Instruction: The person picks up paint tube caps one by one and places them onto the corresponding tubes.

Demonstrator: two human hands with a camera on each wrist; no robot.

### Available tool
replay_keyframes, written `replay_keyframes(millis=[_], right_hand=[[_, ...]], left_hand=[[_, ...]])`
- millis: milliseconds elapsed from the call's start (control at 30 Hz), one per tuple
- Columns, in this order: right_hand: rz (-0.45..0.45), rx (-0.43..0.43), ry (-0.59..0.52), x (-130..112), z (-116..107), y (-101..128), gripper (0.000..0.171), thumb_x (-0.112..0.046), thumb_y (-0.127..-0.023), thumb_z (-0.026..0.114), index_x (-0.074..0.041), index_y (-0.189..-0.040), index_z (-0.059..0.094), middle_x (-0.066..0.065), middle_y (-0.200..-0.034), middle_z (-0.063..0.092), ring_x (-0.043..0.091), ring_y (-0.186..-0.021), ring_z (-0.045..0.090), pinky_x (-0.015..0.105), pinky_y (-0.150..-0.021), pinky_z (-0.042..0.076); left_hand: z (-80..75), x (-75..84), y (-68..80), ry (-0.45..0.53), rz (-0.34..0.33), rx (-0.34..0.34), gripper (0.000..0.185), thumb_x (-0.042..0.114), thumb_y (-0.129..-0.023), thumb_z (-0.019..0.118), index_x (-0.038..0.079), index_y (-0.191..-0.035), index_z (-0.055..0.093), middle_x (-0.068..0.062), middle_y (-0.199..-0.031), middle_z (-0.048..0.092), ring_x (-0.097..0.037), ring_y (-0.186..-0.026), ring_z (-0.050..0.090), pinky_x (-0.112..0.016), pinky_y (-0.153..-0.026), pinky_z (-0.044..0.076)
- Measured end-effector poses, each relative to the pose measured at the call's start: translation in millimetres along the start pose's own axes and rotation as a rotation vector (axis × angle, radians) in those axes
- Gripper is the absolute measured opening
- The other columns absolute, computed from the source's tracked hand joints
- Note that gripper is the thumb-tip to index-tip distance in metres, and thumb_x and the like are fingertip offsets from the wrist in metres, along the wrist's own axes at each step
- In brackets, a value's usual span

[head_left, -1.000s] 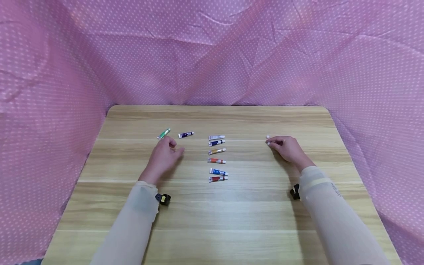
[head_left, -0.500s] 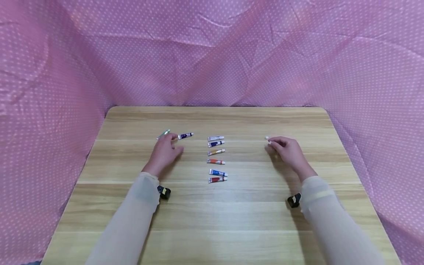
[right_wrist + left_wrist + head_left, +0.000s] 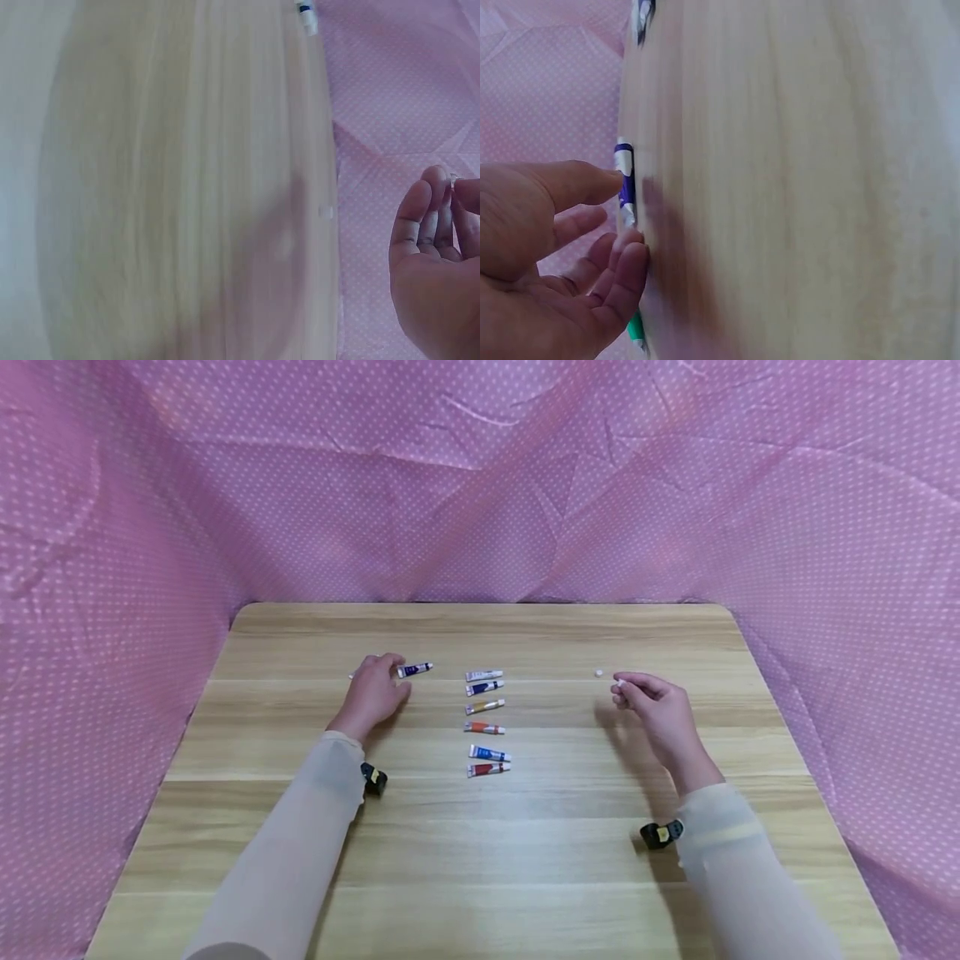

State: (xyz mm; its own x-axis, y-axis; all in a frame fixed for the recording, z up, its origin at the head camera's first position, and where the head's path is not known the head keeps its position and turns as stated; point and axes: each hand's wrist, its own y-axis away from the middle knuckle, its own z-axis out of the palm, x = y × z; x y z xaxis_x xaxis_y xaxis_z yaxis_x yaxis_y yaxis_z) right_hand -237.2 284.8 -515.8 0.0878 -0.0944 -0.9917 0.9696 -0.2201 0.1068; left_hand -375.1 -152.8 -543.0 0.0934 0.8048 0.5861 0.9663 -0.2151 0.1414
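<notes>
My left hand (image 3: 372,693) is over the back left of the table, fingers loosely bent and thumb apart from them. Beyond its fingertips lies a small purple paint tube (image 3: 416,670); in the left wrist view that tube (image 3: 626,169) shows behind the gap between thumb and fingers. A green paint tube (image 3: 635,328) is mostly covered by the same hand. My right hand (image 3: 663,714) pinches a small white piece, like a tube cap (image 3: 619,683), between thumb and fingertips, raised above the table. Just left of it, a similar white piece (image 3: 598,673) lies on the wood.
Down the middle of the table runs a column of paint tubes: white (image 3: 483,676), dark blue (image 3: 484,688), yellow (image 3: 484,707), orange (image 3: 483,727), blue (image 3: 490,753) and red (image 3: 488,769). Pink dotted cloth (image 3: 480,527) hangs behind the wooden table (image 3: 570,877).
The left hand has reached forward over the green tube, up to the purple one. The right hand has lifted its white piece and drawn back to the right, away from the other piece.
</notes>
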Motion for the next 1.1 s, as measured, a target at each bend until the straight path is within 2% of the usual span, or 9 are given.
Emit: replay_keyframes(millis=[67, 133, 267, 400, 533, 733, 900, 1033, 1100], right_hand=[[-0.002, 0.007, -0.068, -1, 3, 4, 0.013, -0.005, -0.104, 0.07, -0.002, -0.115, 0.078, -0.004, -0.095, 0.081, 0.006, -0.088, 0.076, 0.019, -0.086, 0.063], [-0.003, 0.004, -0.126, -2, 5, 7, 0.013, -0.003, -0.104, 0.07, -0.007, -0.11, 0.08, -0.004, -0.096, 0.081, 0.006, -0.09, 0.076, 0.019, -0.087, 0.063], [-0.019, 0.004, -0.187, -4, 10, 12, 0.016, -0.002, -0.104, 0.069, -0.01, -0.107, 0.082, -0.005, -0.097, 0.081, 0.007, -0.092, 0.074, 0.019, -0.086, 0.062], [-0.045, 0.012, -0.2, -7, 14, 15, 0.017, -0.001, -0.104, 0.069, -0.01, -0.108, 0.083, -0.006, -0.1, 0.081, 0.007, -0.092, 0.073, 0.019, -0.085, 0.061], [-0.067, 0.018, -0.207, -8, 18, 16, 0.018, 0.0, -0.104, 0.068, -0.009, -0.108, 0.084, -0.006, -0.103, 0.082, 0.007, -0.091, 0.071, 0.019, -0.085, 0.059], [-0.083, 0.031, -0.162, -9, 22, 18, 0.02, -0.001, -0.104, 0.069, -0.013, -0.107, 0.085, -0.008, -0.1, 0.083, 0.005, -0.09, 0.074, 0.018, -0.084, 0.061], [-0.122, 0.016, -0.153, -11, 24, 20, 0.016, 0.0, -0.102, 0.071, -0.007, -0.108, 0.084, -0.006, -0.095, 0.084, 0.005, -0.086, 0.076, 0.018, -0.081, 0.062], [-0.144, 0.026, -0.118, -13, 26, 21, 0.013, 0.0, -0.102, 0.072, 0.003, -0.111, 0.082, -0.004, -0.093, 0.084, 0.006, -0.084, 0.077, 0.019, -0.079, 0.063], [-0.149, 0.029, -0.092, -15, 28, 21, 0.015, -0.001, -0.101, 0.073, 0.007, -0.113, 0.08, -0.004, -0.092, 0.083, 0.006, -0.083, 0.077, 0.019, -0.079, 0.063]], left_hand=[[0.8, -1.9, -2.8, 0.003, -0.001, 0.004, 0.051, 0.019, -0.103, 0.07, 0.004, -0.15, 0.058, -0.026, -0.141, 0.058, -0.042, -0.127, 0.058, -0.058, -0.118, 0.046], [1.7, -3.7, -5.0, 0.009, -0.011, 0.008, 0.047, 0.02, -0.104, 0.071, 0.005, -0.147, 0.061, -0.025, -0.142, 0.06, -0.042, -0.129, 0.058, -0.058, -0.118, 0.046], [2.6, -4.9, -8.9, 0.009, -0.014, 0.014, 0.045, 0.022, -0.105, 0.072, 0.007, -0.146, 0.064, -0.021, -0.136, 0.065, -0.039, -0.122, 0.059, -0.056, -0.113, 0.048], [1.6, -3.0, -12.5, -0.022, 0.0, 0.027, 0.04, 0.021, -0.104, 0.074, 0.006, -0.141, 0.069, -0.017, -0.124, 0.07, -0.034, -0.112, 0.06, -0.053, -0.106, 0.049], [1.0, -1.4, -15.4, -0.031, -0.018, 0.041, 0.029, 0.021, -0.104, 0.074, 0.007, -0.13, 0.076, -0.015, -0.114, 0.071, -0.032, -0.106, 0.06, -0.05, -0.1, 0.05], [2.6, -3.4, -15.0, 0.015, -0.037, 0.05, 0.025, 0.021, -0.104, 0.074, 0.009, -0.126, 0.077, -0.014, -0.116, 0.074, -0.032, -0.107, 0.064, -0.05, -0.101, 0.052], [1.9, -3.8, -7.1, 0.05, -0.011, 0.083, 0.025, 0.02, -0.102, 0.076, 0.009, -0.124, 0.078, -0.014, -0.117, 0.078, -0.032, -0.107, 0.07, -0.05, -0.1, 0.055], [2.3, -1.7, 2.1, 0.087, 0.029, 0.1, 0.026, 0.018, -0.101, 0.077, 0.007, -0.124, 0.077, -0.015, -0.113, 0.081, -0.032, -0.105, 0.075, -0.05, -0.102, 0.055], [3.9, 0.4, 7.1, 0.114, 0.042, 0.101, 0.026, 0.017, -0.101, 0.078, 0.006, -0.124, 0.077, -0.014, -0.111, 0.082, -0.031, -0.101, 0.077, -0.048, -0.099, 0.057]])
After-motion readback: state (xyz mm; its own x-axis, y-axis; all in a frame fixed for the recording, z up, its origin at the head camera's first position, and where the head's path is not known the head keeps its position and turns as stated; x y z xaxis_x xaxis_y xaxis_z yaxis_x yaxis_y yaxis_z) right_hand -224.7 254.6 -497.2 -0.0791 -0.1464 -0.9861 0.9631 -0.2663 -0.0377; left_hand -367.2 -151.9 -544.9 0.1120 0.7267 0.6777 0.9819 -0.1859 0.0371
